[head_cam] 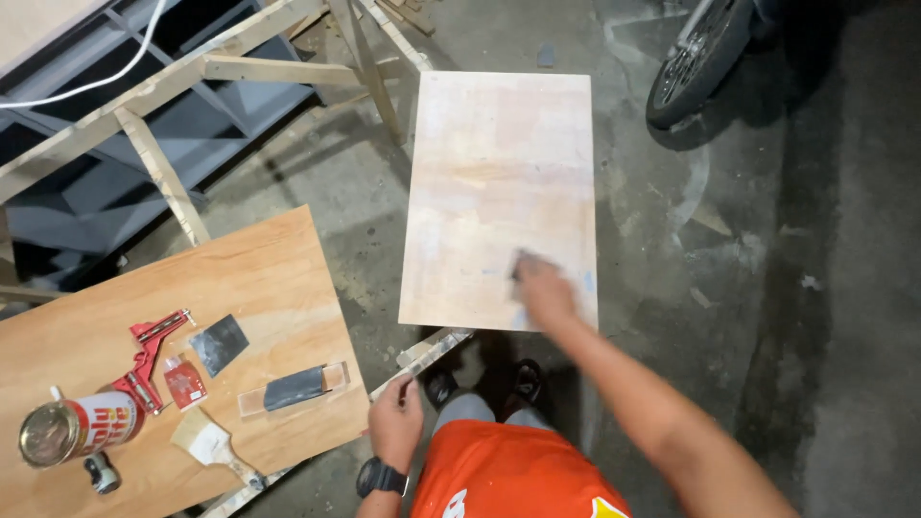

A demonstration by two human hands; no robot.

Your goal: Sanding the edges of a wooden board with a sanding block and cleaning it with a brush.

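- Right hand (543, 291), motion-blurred, presses flat on the near edge of the pale rectangular plywood panel (499, 182); whether it grips anything I cannot tell
- Left hand (396, 420), wearing a black wristwatch (380, 477), pinches the end of a light wooden strip (432, 350) under the panel's near corner
- Further left, an orange-brown plywood board (240, 288) carries a paintbrush (213, 447), a red corner clamp (146, 360) and a tin can (77, 429)

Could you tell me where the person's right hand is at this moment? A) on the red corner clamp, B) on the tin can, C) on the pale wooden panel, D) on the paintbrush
C: the right hand, blurred, presses on the pale wooden panel near its lower edge.
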